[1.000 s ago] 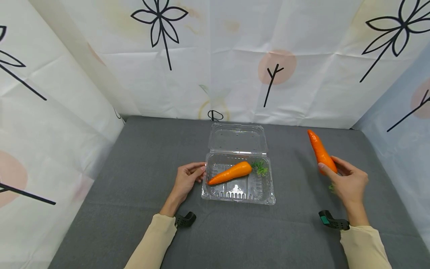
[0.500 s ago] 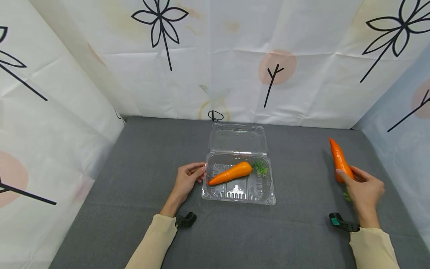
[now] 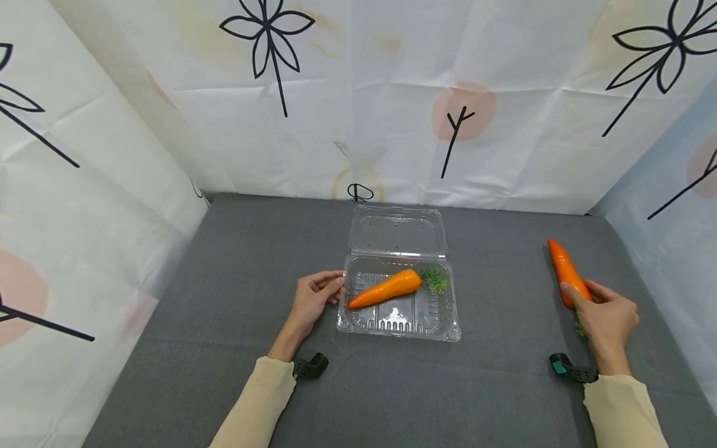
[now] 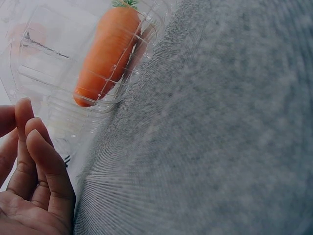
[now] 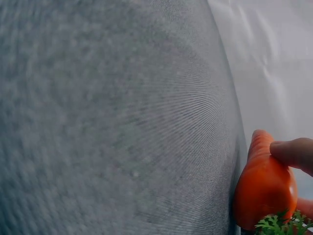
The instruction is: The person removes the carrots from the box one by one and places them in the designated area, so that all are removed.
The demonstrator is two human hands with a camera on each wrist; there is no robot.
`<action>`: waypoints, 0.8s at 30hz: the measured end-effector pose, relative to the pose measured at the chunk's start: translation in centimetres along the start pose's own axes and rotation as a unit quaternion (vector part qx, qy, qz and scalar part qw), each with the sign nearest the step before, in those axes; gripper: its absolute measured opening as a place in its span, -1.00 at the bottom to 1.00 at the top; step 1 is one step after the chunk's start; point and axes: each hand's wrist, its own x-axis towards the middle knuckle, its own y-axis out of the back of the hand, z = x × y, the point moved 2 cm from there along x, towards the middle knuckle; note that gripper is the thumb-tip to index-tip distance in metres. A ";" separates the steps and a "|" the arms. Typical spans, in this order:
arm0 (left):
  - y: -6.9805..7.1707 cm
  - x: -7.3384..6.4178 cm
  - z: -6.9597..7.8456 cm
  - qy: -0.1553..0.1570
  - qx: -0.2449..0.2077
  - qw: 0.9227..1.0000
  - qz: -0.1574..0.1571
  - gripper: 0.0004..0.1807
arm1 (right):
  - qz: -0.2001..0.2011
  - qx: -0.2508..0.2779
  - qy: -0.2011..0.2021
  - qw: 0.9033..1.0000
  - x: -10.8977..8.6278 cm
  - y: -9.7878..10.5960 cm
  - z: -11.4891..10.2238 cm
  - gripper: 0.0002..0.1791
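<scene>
A clear plastic clamshell container [image 3: 399, 335] stands with its lid [image 3: 399, 231] folded back. Inside its base a carrot [image 3: 386, 289] with a green leafy top lies slantwise. My left hand [image 3: 311, 298] pinches the container's left rim between thumb and fingertips. Off to the right, my right hand [image 3: 607, 314] grips a second, redder carrot [image 3: 566, 270] near its thick end, thumb on one side. This carrot is low against the cloth, its tip pointing away. In the right wrist view, green leaves [image 5: 283, 224] show at its near end, and fingers behind the carrot are partly hidden.
Grey cloth [image 3: 448, 398] covers the table. White patterned sheets [image 3: 392, 143] rise at the back and both sides. Black bands [image 3: 571, 368] sit on both wrists.
My right hand has carried the second carrot to the right and lowered it toward the cloth. My left hand, the container and the carrot inside stay put.
</scene>
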 end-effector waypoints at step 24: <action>-0.1 -0.1 0.2 0.011 -0.001 1.000 -0.001 -0.76 | -0.064 -0.035 0.036 0.997 0.1 0.8 -0.6 -0.24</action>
